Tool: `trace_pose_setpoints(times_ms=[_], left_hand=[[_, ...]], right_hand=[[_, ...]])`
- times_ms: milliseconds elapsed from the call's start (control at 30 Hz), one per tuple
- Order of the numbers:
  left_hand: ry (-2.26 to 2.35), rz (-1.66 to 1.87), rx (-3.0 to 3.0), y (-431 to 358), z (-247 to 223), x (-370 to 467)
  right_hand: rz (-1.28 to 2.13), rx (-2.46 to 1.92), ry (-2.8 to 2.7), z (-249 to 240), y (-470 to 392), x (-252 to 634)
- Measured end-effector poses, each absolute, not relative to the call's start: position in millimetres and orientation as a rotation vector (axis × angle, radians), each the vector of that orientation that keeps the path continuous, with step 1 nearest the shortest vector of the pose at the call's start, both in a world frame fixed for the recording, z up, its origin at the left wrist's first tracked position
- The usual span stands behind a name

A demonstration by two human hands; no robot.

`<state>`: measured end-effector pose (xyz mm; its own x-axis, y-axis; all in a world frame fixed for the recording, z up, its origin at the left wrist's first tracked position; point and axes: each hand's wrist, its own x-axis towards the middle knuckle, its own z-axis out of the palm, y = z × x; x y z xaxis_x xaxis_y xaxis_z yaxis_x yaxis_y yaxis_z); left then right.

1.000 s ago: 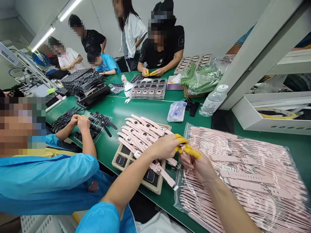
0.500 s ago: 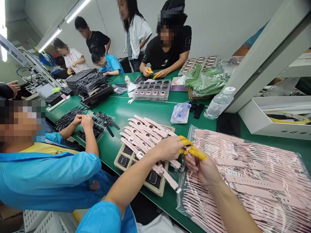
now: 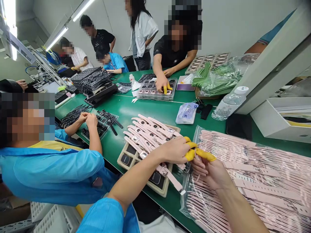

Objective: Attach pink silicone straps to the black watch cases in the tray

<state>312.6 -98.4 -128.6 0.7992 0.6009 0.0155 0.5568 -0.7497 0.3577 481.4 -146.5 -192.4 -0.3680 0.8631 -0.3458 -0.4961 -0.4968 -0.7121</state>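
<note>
Yellow finger covers are on both my hands, which meet over the left edge of a clear bag of pink straps (image 3: 274,155). My left hand (image 3: 178,149) is closed, its covered fingertips pinching at a small pink piece that is mostly hidden. Against it, my right hand (image 3: 209,165) has its fingers wrapped round a pink strap (image 3: 198,158). Left of my hands, several pink-strapped watches (image 3: 150,136) lie across a beige tray (image 3: 120,159) with dark square watch faces in its compartments.
A bottle (image 3: 229,103), a white packet (image 3: 186,113) and a dark phone-like slab (image 3: 239,126) lie beyond the bag. At the left, a person in blue (image 3: 53,171) handles black straps. Stacked trays (image 3: 155,94) stand across the table (image 3: 116,111).
The view has shifted, so most things appear slightly further right. My hands remain together at the strap. The person across the table has reached a hand onto the stacked clear trays.
</note>
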Motion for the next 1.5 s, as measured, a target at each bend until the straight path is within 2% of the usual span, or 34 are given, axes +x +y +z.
trace_pose_setpoints(times_ms=[233,467,700,967,1333,1400,1500], left_hand=[[0.874,0.067,2.747,-100.1,-132.9,311.8],[0.887,0.24,2.411,-97.8,-123.7,306.6],[1.069,0.692,2.027,-96.0,-139.8,308.1],[1.042,1.388,1.009,-83.7,-139.9,307.8],[1.096,1.823,0.934,-70.7,-130.7,294.3],[1.144,1.765,0.92,-67.3,-132.0,290.6],[1.126,1.399,1.002,-70.8,-139.0,296.6]], right_hand=[[1.959,-0.969,-0.758,-203.6,-146.4,486.9],[1.866,-0.989,-0.603,-182.9,-150.3,482.2],[1.911,-0.917,-0.661,-172.1,-153.9,478.6],[2.027,-1.004,-0.971,-175.8,-150.1,482.4],[2.021,-0.989,-1.044,-170.4,-144.4,494.5],[1.951,-1.002,-1.026,-172.2,-143.3,495.0],[1.793,-0.962,-0.954,-173.2,-141.9,490.2]])
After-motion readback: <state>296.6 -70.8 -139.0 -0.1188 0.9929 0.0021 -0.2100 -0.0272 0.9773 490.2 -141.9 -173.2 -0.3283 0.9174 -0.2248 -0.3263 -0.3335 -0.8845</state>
